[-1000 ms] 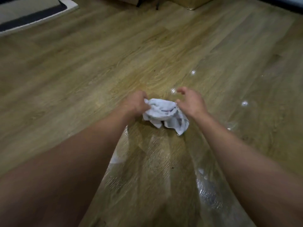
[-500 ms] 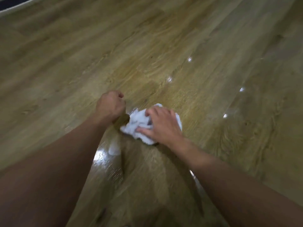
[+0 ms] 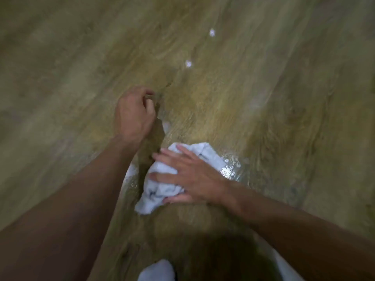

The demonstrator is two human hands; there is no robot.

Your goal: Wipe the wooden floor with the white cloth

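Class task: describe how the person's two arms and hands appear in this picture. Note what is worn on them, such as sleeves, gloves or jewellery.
Both arms are bare along all of their visible length: no sleeve shows. The left hand and the right hand wear no gloves. No ring, watch or bracelet can be seen, though the picture is somewhat blurred, so small items could be missed.

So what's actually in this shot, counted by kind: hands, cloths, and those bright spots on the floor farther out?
Hands: 2, left hand and right hand
Cloths: 1, the cloth under the right hand
Bright spots: 2, near spot and far spot on the floor
Total: 5
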